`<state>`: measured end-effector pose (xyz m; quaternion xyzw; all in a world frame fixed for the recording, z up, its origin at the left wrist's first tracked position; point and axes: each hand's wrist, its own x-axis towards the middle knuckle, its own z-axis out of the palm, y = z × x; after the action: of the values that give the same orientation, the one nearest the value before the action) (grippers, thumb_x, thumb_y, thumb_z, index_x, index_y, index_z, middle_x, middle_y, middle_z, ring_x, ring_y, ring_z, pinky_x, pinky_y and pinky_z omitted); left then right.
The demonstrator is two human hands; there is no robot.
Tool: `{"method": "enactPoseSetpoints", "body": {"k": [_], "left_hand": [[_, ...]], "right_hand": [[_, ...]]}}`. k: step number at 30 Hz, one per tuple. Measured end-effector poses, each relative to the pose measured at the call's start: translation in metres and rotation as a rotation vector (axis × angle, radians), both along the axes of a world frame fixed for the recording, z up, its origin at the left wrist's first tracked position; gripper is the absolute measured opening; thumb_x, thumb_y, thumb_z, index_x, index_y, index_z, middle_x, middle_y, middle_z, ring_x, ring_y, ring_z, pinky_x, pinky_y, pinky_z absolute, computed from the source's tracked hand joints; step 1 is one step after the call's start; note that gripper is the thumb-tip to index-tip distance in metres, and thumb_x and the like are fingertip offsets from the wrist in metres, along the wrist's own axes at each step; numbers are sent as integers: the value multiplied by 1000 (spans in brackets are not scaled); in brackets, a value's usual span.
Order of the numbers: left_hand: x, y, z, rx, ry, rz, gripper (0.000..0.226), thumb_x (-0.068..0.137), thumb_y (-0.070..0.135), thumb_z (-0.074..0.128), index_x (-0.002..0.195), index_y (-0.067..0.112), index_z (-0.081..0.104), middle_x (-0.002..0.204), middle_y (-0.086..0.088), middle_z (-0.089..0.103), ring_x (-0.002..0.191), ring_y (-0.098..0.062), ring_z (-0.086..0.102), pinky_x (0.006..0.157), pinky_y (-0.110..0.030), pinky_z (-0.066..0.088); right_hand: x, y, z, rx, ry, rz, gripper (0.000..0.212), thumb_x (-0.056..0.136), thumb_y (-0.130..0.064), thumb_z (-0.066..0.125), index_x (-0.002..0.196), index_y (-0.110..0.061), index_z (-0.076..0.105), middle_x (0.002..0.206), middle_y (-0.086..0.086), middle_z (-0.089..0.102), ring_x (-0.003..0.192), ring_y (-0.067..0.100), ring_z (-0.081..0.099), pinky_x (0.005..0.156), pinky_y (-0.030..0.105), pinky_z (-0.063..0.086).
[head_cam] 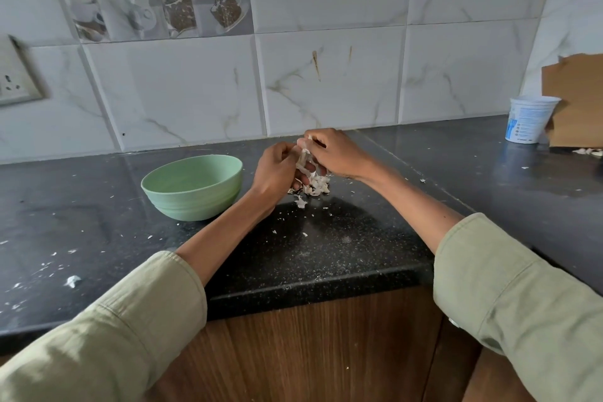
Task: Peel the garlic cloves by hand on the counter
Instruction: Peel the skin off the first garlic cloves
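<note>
Both hands meet just above the counter [342, 248] w/ a garlic clove [304, 158] between them: left hand [277, 173] curls round it to steady it, right hand [337, 153] pinches its papery skin up top, prob to strip it off. How much skin is left, can't tell, fingers hide most of it. Right under the hands sits a pile of skins [315, 188], so scraps drop straight down. Green bowl [195, 186] just beside the left hand, likely for peeled cloves; inside looks bare. White tub [530, 119] and cardboard [577, 101] stand well apart at far right

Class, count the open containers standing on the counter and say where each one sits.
2. The green bowl stands just left of the left hand; the white plastic tub stands far right, against the cardboard.
</note>
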<state>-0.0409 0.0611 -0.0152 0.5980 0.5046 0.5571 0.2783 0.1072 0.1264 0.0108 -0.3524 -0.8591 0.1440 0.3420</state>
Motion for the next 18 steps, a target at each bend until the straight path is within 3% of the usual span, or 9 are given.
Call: {"method": "enactPoseSetpoints", "body": {"k": [2, 7, 11, 14, 18], "left_hand": [[-2, 2, -1, 22, 18, 19, 24, 114, 14, 44, 109, 1, 64, 90, -12, 79, 60, -9, 63, 52, -23, 48], [-2, 6, -2, 29, 68, 45, 22, 104, -5, 43, 111, -1, 64, 94, -16, 78, 63, -10, 64, 56, -28, 52], [0, 6, -2, 23, 117, 63, 20, 106, 5, 45, 117, 6, 62, 97, -6, 79, 75, -13, 74, 63, -28, 53], [0, 8, -4, 3, 112, 89, 16, 106, 10, 50, 115, 8, 63, 97, -5, 78, 81, -21, 79, 66, -35, 58], [-2, 9, -4, 45, 189, 122, 18, 100, 27, 70, 112, 14, 68, 93, 0, 77, 78, -15, 78, 76, -36, 63]], "right_hand": [[1, 0, 1, 6, 28, 17, 46, 112, -36, 49, 91, 4, 61, 80, 28, 66, 62, 21, 58, 67, 33, 43], [2, -2, 1, -13, 33, 43, 45, 113, -33, 49, 94, 7, 61, 88, 32, 67, 66, 22, 57, 67, 31, 41], [1, -2, 1, -24, 38, 12, 43, 112, -32, 51, 89, 3, 62, 80, 27, 66, 66, 23, 58, 66, 31, 39], [1, -1, 0, -22, 4, -36, 39, 111, -31, 52, 80, -7, 57, 60, 2, 49, 63, 21, 53, 62, 31, 35], [4, 3, -1, -26, 20, -94, 43, 110, -30, 55, 81, 2, 61, 55, -4, 42, 59, 20, 49, 59, 30, 32]]}}
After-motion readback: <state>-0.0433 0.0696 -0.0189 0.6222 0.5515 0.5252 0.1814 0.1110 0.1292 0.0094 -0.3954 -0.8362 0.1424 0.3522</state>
